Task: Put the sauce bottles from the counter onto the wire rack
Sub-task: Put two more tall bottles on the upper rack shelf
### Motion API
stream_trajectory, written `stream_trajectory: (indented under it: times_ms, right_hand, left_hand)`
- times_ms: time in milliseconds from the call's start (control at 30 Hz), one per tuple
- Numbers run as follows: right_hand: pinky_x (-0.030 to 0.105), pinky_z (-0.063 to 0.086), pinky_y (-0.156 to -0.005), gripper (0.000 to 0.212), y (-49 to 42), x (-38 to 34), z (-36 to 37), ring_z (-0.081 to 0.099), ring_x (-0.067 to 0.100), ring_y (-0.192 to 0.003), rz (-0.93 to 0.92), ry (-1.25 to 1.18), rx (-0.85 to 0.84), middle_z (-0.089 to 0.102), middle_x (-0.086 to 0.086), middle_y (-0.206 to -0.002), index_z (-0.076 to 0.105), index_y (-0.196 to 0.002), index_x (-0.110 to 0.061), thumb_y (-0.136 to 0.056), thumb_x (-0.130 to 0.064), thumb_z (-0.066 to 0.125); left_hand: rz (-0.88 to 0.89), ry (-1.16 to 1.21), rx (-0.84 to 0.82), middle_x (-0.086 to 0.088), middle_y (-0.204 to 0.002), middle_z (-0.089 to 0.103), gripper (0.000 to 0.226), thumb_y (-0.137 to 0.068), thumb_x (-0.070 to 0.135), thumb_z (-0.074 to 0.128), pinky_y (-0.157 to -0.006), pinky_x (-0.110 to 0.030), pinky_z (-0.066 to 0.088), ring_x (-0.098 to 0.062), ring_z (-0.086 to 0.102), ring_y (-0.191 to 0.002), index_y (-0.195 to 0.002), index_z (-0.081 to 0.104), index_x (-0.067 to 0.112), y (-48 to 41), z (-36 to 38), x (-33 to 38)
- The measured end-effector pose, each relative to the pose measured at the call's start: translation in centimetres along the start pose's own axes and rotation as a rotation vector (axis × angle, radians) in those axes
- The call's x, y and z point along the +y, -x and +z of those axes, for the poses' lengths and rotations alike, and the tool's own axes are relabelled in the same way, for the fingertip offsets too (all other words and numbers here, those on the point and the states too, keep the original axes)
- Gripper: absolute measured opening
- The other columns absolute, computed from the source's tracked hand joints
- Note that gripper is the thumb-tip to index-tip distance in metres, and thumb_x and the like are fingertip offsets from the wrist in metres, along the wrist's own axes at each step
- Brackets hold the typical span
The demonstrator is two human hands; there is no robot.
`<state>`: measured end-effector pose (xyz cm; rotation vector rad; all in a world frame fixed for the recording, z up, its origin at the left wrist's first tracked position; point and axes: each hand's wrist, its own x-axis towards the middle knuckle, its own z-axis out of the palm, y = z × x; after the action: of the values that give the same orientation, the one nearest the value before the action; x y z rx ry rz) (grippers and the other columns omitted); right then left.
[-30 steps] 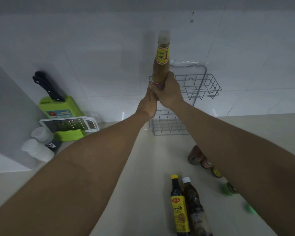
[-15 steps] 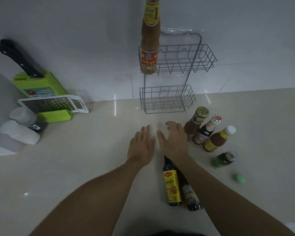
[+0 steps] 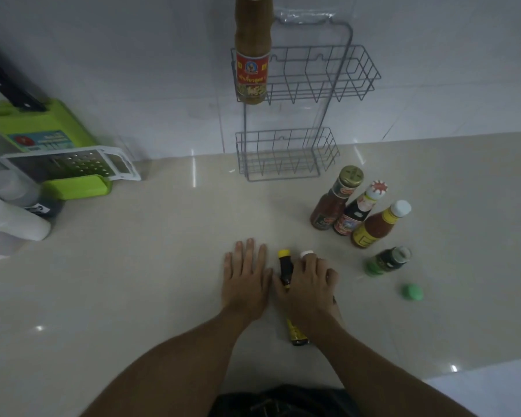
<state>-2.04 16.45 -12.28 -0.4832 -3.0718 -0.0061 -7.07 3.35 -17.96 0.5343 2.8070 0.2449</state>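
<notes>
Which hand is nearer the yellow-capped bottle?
Right. The right hand lies over the yellow-capped bottle, covering its middle. The left hand is flat on the counter just beside it, to its left.

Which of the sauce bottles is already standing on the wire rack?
Only the tall brown bottle with the red label, in the left end of the rack's upper basket. All the other bottles are on the counter.
</notes>
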Motion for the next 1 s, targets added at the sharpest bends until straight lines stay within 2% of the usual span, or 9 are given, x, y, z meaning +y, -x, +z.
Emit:
stream_trajectory:
  times_ms: [133,233,367,467,533,633,833,933,1000]
  right_hand:
    - [0.044,0.037,-0.079,0.043,0.3,-0.2,0.6,0.049,0.032,-0.090,-0.018,-0.099,0.015,0.055,0.010,-0.103,0.061,-0.093,-0.012,-0.090,-0.054,0.050]
    - [0.042,0.046,-0.080,0.040,0.2,-0.6,0.3,0.057,0.031,-0.088,-0.050,-0.332,0.075,0.062,0.007,-0.097,0.062,-0.099,-0.014,-0.088,-0.049,0.049]
    - [0.035,0.052,-0.075,0.043,-0.8,-1.0,-1.8,0.062,0.020,-0.084,0.018,-0.645,-0.031,0.062,-0.003,-0.099,0.053,-0.121,-0.022,-0.091,-0.052,0.053]
    - [0.033,0.047,-0.072,0.036,-4.0,-1.8,-4.5,0.056,0.016,-0.080,-0.006,-0.949,0.054,0.055,-0.003,-0.094,0.049,-0.119,-0.021,-0.091,-0.043,0.055]
    - [0.031,0.044,-0.073,0.027,-7.5,-2.3,-7.2,0.053,0.019,-0.081,-0.075,-1.096,0.166,0.052,0.003,-0.093,0.049,-0.113,-0.017,-0.092,-0.031,0.057]
    - [0.027,0.044,-0.069,0.020,-12.8,-2.9,-12.6,0.053,0.019,-0.077,-0.148,-1.162,0.348,0.053,0.004,-0.088,0.049,-0.114,-0.017,-0.096,-0.023,0.058]
    - [0.026,0.047,-0.061,0.033,-21.8,-3.5,-22.3,0.051,0.006,-0.066,-0.226,-1.247,0.562,0.051,-0.008,-0.080,0.044,-0.128,-0.010,-0.100,-0.024,0.053]
    - [0.019,0.045,-0.060,0.034,-25.0,-3.9,-25.6,0.052,0.006,-0.064,-0.281,-1.250,0.651,0.054,0.001,-0.083,0.040,-0.130,-0.006,-0.101,-0.021,0.051]
    - [0.020,0.048,-0.064,0.035,-27.0,-4.3,-26.9,0.059,0.016,-0.073,-0.288,-1.245,0.657,0.058,0.010,-0.091,0.039,-0.132,-0.012,-0.101,-0.025,0.049]
  left_hand:
    - [0.023,-0.003,0.025,-0.016,-0.164,0.028,0.065,-0.106,0.048,0.007,-0.120,-0.051,0.002,-0.039,0.026,-0.151,-0.159,0.029,0.017,0.0,-0.1,-0.1]
    - [0.064,0.029,0.049,-0.018,-0.159,0.039,0.062,-0.101,0.044,0.027,-0.117,-0.053,0.013,-0.042,0.038,-0.145,-0.156,0.028,0.017,0.1,-0.5,-0.2]
    - [0.071,0.109,-0.018,-0.016,-0.164,0.030,0.074,-0.096,0.049,0.014,-0.124,-0.048,0.009,-0.038,0.026,-0.152,-0.162,0.006,0.015,-0.4,-3.6,-0.5]
    - [0.025,0.157,0.058,-0.011,-0.154,0.043,0.087,-0.090,0.057,0.001,-0.124,-0.041,0.018,-0.029,0.038,-0.144,-0.161,0.008,0.009,-2.5,-6.8,-0.7]
    - [-0.023,0.230,0.154,-0.013,-0.154,0.045,0.081,-0.098,0.057,0.008,-0.120,-0.038,0.023,-0.029,0.041,-0.141,-0.161,0.013,0.007,-4.5,-9.6,-0.6]
    - [-0.033,0.317,0.295,-0.015,-0.153,0.046,0.065,-0.107,0.045,0.027,-0.117,-0.038,0.027,-0.031,0.044,-0.138,-0.160,0.017,0.008,-7.4,-14.6,-0.5]
    - [-0.062,0.498,0.498,-0.013,-0.165,0.029,0.063,-0.108,0.044,0.024,-0.112,-0.047,0.040,-0.037,0.045,-0.139,-0.162,0.010,0.015,-12.1,-24.1,0.0]
    - [-0.090,0.569,0.535,-0.008,-0.167,0.025,0.061,-0.108,0.046,0.020,-0.109,-0.050,0.043,-0.038,0.048,-0.137,-0.162,0.008,0.021,-13.8,-27.4,0.6]
    - [-0.091,0.590,0.539,-0.009,-0.165,0.031,0.059,-0.109,0.043,0.019,-0.115,-0.051,0.036,-0.036,0.044,-0.141,-0.163,0.011,0.020,-14.7,-28.6,0.9]
